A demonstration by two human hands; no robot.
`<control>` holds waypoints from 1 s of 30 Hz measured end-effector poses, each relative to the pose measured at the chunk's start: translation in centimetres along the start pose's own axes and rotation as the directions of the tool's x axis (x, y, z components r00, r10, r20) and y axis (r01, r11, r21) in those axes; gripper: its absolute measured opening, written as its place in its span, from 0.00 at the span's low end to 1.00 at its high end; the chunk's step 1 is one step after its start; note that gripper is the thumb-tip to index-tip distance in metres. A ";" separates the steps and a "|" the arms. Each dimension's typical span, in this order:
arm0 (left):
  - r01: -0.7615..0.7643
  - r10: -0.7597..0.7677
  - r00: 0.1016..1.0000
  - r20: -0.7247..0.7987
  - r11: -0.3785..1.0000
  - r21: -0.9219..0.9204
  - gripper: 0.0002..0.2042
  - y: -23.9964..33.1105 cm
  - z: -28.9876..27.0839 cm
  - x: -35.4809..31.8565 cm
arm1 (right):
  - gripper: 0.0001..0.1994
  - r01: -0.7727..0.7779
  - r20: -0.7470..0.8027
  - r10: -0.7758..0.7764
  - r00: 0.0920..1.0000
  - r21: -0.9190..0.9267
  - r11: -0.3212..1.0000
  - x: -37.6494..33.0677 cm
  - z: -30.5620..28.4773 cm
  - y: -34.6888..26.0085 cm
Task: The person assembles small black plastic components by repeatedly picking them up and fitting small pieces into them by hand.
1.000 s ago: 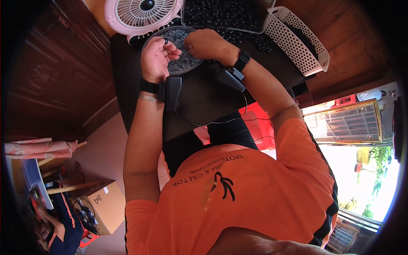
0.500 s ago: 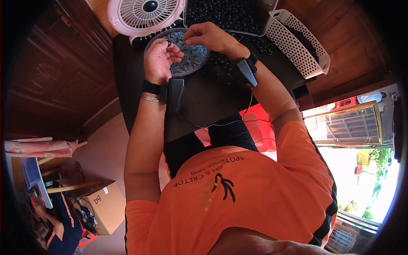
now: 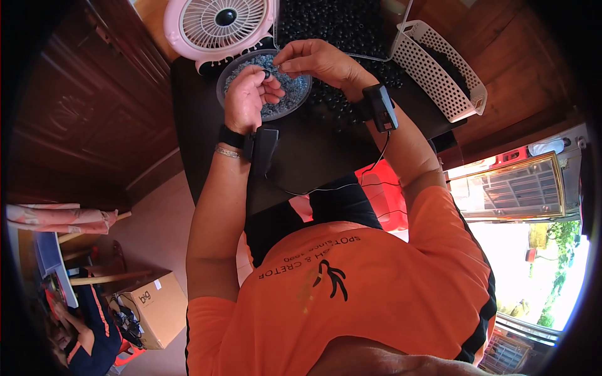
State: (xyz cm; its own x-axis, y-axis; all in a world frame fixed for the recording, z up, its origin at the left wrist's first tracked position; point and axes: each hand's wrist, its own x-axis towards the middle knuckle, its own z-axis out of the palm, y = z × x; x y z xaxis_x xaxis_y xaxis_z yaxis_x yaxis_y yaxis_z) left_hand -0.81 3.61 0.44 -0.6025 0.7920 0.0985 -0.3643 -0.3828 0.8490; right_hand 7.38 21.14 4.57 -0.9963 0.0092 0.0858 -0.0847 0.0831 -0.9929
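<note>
Between the thumb and fingers of my left hand [image 3: 244, 103] is a small round black bead-like piece [image 3: 267, 74]. My right hand [image 3: 320, 62] comes in from the other side, its thumb and forefinger pinched close to that piece; whatever they hold is too small to make out. Both hands hover over a round bowl [image 3: 221, 84] filled with tiny bluish, clear pieces. Many more black pieces [image 3: 329, 25] fill a clear-walled tray beyond my right hand. Others lie loose on the dark table [image 3: 301, 153] beside the bowl.
A pink fan [image 3: 224, 17] stands behind the bowl at the left. A white perforated basket [image 3: 436, 75] with dark contents sits at the table's right. Thin cables [image 3: 326, 188] run from my wrist devices. A cardboard box [image 3: 157, 307] and another person [image 3: 94, 338] are at lower left.
Both hands have shifted slightly toward me, the left also a little to the right. My right wrist has turned, and its fingertips are nearer the black piece. The view has shifted slightly.
</note>
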 end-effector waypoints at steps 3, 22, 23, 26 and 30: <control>0.001 -0.001 1.000 -0.006 1.000 0.029 0.07 0.0 0.2 0.0 | 0.09 0.026 -0.018 -0.027 0.999 -0.040 0.999 -0.3 0.3 -0.7; -0.048 0.019 0.996 0.085 0.933 0.356 0.06 0.2 1.3 -0.4 | 0.09 0.048 0.025 -0.043 0.999 -0.319 0.946 -1.6 0.7 -2.7; -0.042 0.006 0.995 0.103 0.935 0.352 0.06 0.2 1.2 -0.5 | 0.09 0.039 0.028 -0.032 0.999 -0.315 0.948 -1.6 0.7 -2.7; -0.023 -0.016 0.993 0.118 0.948 0.319 0.07 0.4 1.5 -0.7 | 0.10 0.046 0.036 -0.037 0.999 -0.265 0.963 -1.8 0.7 -2.6; 0.051 -0.066 0.988 0.139 0.993 0.107 0.07 0.1 1.6 -0.4 | 0.08 0.026 -0.014 -0.029 0.999 -0.139 0.990 -2.1 0.8 -1.6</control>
State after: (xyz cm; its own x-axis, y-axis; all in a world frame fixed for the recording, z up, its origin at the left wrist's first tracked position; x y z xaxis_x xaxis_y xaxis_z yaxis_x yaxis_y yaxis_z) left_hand 0.62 4.02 1.30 -0.4725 0.8740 0.1137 -0.3164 -0.2886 0.9037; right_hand 9.58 20.21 5.94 -0.9931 0.0210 0.1153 -0.1079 0.2209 -0.9693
